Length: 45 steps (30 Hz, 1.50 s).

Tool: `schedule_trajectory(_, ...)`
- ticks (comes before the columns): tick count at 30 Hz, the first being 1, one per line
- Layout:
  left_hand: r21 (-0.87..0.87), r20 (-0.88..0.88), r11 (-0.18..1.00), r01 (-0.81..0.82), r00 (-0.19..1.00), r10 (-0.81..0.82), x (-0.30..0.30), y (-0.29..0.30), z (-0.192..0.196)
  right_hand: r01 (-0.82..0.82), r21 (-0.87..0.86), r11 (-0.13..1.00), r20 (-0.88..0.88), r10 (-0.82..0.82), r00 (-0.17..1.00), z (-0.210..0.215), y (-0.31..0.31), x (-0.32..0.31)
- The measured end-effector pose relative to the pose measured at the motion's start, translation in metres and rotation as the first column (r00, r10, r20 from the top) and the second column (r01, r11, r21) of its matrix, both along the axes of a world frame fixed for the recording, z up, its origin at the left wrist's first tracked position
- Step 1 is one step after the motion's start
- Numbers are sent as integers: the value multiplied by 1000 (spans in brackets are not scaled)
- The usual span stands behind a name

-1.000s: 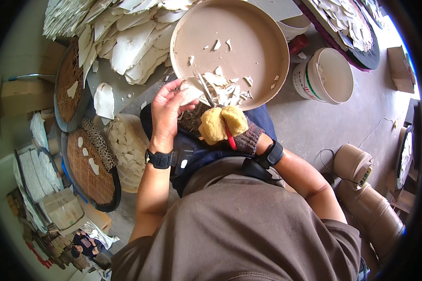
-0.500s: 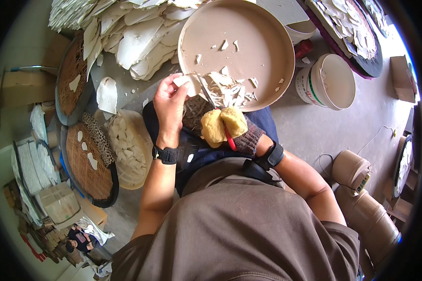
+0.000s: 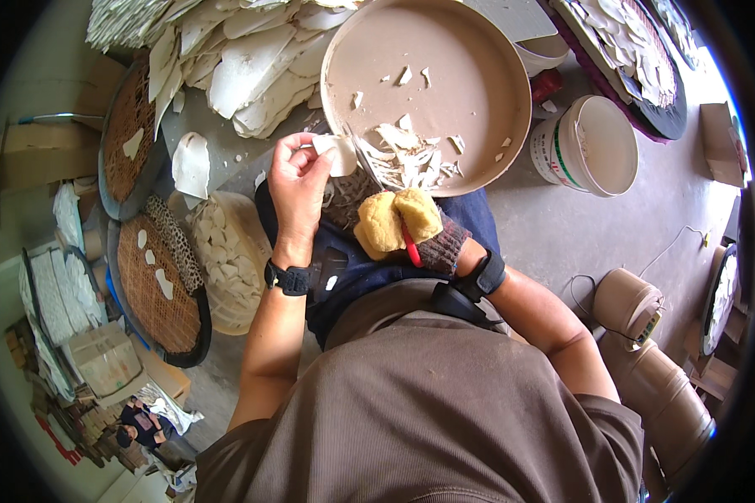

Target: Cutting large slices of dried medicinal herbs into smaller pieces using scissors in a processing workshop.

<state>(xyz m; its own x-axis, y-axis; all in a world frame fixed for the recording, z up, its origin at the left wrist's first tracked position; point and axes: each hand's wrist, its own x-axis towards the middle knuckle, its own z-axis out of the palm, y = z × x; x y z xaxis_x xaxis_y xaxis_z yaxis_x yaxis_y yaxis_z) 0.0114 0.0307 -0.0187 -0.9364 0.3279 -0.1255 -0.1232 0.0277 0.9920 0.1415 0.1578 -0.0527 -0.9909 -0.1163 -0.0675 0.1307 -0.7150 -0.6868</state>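
My left hand [image 3: 299, 186] pinches a flat off-white piece [image 3: 341, 157] between thumb and fingers, over the near left rim of a wide round tan basin [image 3: 428, 63]. Wearing a dark knitted glove, my right hand [image 3: 441, 245] grips a pair of scissors [image 3: 367, 164] with red on the handles and thick yellow padding [image 3: 398, 222] around them. The metal blades lie at the right edge of the piece; whether they touch it I cannot tell. Under and beside the blades, a heap of thin white trimmings [image 3: 411, 158] lies in the basin, with scattered chips farther back.
Large white flat slabs [image 3: 260, 75] are piled at the far left. A clear tub [image 3: 224, 260] of cut pieces stands by my left forearm, beside round woven trays [image 3: 155, 289]. To the right are a white bucket [image 3: 606, 147] and a cable [image 3: 575, 293]. A person [image 3: 143, 426] is at lower left.
The held piece has turned slightly and its right edge now sits against the blades' line. Both hands stay in nearly the same place; my left forearm has shifted slightly left.
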Motion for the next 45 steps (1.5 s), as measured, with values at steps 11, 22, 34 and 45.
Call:
schedule_trajectory(11, 119, 78, 989, -88, 994, 79, 3, -2, -5, -34, 178, 983, -76, 48, 996, -10, -4, 1)
schedule_trajectory(22, 78, 255, 997, 0, 967, -20, 8, -21, -3, -107, 552, 827, 9, 122, 992, -4, 0, 5)
schedule_trajectory(34, -622, -552, 767, -155, 781, -291, -47, -69, 63, -85, 501, 861, -248, 237, 940, 17, -1, 16)
schedule_trajectory(45, -829, -491, 551, 92, 352, -797, -23, 76, -24, -139, 736, 662, -146, 356, 923, 56, -1, 22)
